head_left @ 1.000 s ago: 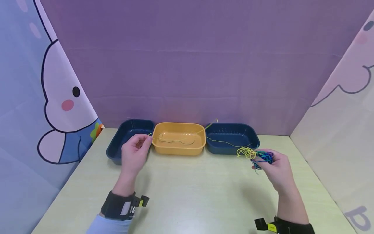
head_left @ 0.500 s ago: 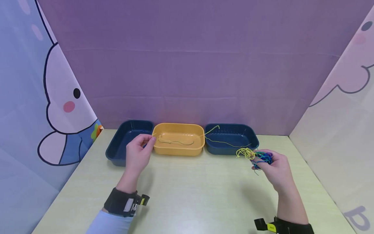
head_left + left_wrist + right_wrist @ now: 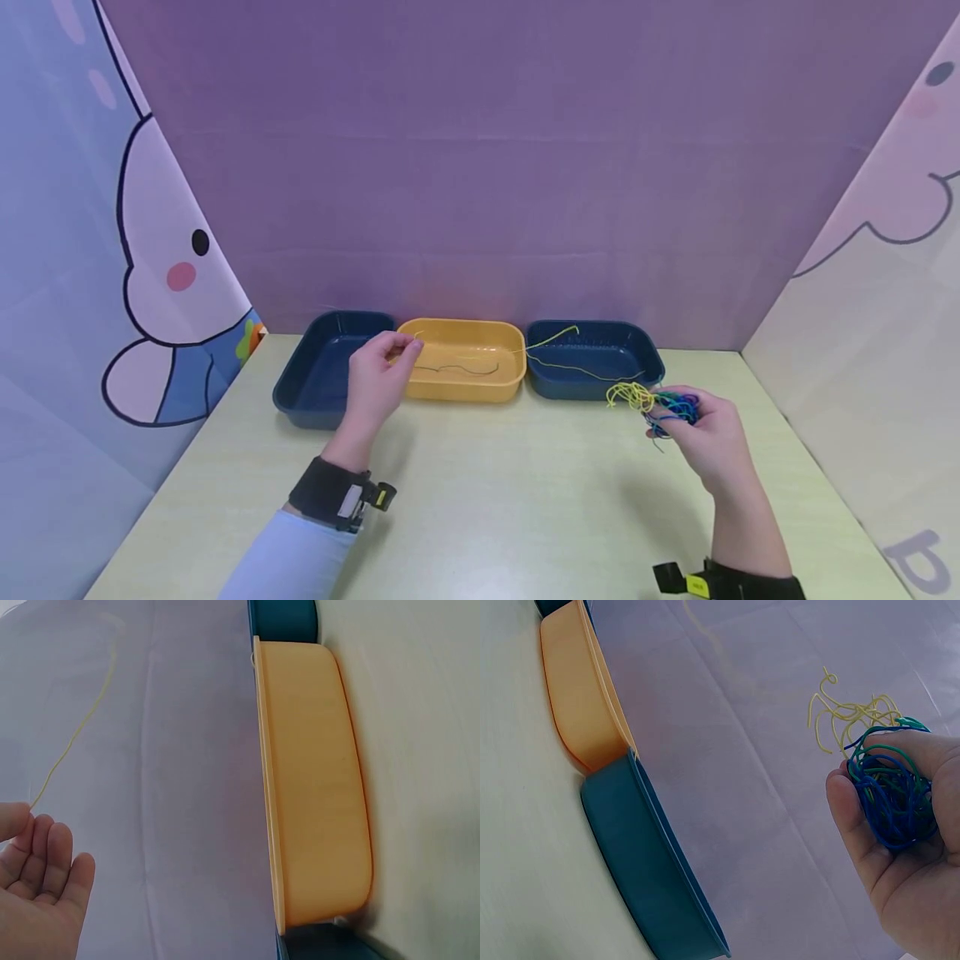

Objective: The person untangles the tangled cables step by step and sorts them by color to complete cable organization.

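"What stands on the pale flat surface (image 3: pixel 525 500)?"

"A yellow rectangular plastic-looking tray (image 3: pixel 465 388), between a dark blue left-hand tray (image 3: pixel 310 412) and a dark blue right-hand tray (image 3: pixel 592 388)."

"What has just changed?"

"The left hand (image 3: pixel 378 379) has shifted rightward; its fingertips now overlap the yellow tray's left end in the head view. The right hand (image 3: pixel 708 433) has barely moved, fingers curled round a tangled bundle of blue, green and yellow strands (image 3: pixel 896 799) near the right-hand tray."

"And the smallest thing?"

"A single thin yellow strand (image 3: pixel 77 731), pinched between left thumb and fingertips. Its bent far end has travelled rightward too, showing against the right-hand tray; its height I can't tell."

"Meaning?"

"I'd judge this strand already freed from the bundle and coming over the yellow tray, but not yet released."
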Tool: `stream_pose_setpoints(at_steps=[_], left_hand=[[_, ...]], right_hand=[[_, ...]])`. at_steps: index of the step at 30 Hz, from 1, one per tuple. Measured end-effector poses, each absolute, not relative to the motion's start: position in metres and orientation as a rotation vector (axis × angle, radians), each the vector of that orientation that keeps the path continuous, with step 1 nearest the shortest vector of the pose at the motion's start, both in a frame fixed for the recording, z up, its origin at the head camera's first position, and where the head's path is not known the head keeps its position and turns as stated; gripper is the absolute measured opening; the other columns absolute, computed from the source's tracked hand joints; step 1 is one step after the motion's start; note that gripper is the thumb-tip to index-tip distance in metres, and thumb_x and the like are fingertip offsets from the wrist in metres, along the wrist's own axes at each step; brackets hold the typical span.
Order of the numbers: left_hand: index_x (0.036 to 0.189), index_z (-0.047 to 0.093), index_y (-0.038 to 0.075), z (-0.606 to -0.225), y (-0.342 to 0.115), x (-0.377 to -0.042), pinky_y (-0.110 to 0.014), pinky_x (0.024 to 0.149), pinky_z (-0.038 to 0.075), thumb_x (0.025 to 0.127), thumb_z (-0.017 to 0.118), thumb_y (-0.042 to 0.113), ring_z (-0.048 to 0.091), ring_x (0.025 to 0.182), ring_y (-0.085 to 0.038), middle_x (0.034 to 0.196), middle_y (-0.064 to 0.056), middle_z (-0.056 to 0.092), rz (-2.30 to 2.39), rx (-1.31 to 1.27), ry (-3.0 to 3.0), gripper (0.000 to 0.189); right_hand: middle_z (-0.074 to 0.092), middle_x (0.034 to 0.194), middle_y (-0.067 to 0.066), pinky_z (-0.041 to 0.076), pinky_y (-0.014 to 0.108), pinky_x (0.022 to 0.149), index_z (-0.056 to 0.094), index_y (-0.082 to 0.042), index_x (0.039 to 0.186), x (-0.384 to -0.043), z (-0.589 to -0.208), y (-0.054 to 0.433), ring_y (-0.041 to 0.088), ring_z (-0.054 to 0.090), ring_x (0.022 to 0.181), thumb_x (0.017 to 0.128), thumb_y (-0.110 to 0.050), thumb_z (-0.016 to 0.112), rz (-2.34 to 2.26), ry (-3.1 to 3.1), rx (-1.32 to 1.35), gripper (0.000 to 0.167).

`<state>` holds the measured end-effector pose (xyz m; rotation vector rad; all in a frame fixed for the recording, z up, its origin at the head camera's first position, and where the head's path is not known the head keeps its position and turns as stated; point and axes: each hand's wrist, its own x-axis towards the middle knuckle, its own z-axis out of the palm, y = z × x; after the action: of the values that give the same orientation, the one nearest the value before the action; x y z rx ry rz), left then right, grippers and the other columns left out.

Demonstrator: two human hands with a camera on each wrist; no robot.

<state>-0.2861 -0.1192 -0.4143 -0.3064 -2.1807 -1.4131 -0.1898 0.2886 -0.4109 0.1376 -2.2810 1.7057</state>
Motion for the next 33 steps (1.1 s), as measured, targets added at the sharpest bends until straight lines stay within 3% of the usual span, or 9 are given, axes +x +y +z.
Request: stream_pose_setpoints(at_steps=[10, 19, 33], left_hand=[[0.094, 0.074, -0.001, -0.413, -0.085, -0.310, -0.044, 0.080, 0.057, 0.098, 0.070, 0.012, 0.066, 0.085, -0.026, 0.091, -0.011, 0.071, -1.376, -0.422, -2.161, 0.013], [0.096, 0.076, 0.002, -0.409, -0.045, -0.331, -0.039, 0.080, 0.055, 0.098, 0.070, 0.014, 0.067, 0.089, -0.024, 0.093, -0.008, 0.071, -1.332, -0.474, -2.243, 0.013], [0.097, 0.076, 0.005, -0.403, 0.012, -0.353, -0.030, 0.072, 0.053, 0.101, 0.067, 0.019, 0.060, 0.081, -0.020, 0.092, -0.004, 0.067, -1.168, -0.519, -2.466, 0.017]], right_hand=[[0.073, 0.094, -0.004, 0.061, 0.035, 0.069, 0.063, 0.017, 0.118, -0.192, -0.413, 0.288, 0.017, 0.072, 0.073, 0.093, 0.009, 0.067, 1.720, -2.277, 0.141, 0.027], [0.074, 0.093, -0.005, 0.061, 0.034, 0.069, 0.063, 0.018, 0.116, -0.191, -0.415, 0.291, 0.017, 0.072, 0.073, 0.092, 0.010, 0.067, 1.723, -2.263, 0.157, 0.026], [0.074, 0.092, -0.002, 0.061, 0.034, 0.068, 0.065, 0.017, 0.111, -0.188, -0.417, 0.292, 0.019, 0.072, 0.071, 0.091, 0.011, 0.067, 1.731, -2.247, 0.191, 0.021]])
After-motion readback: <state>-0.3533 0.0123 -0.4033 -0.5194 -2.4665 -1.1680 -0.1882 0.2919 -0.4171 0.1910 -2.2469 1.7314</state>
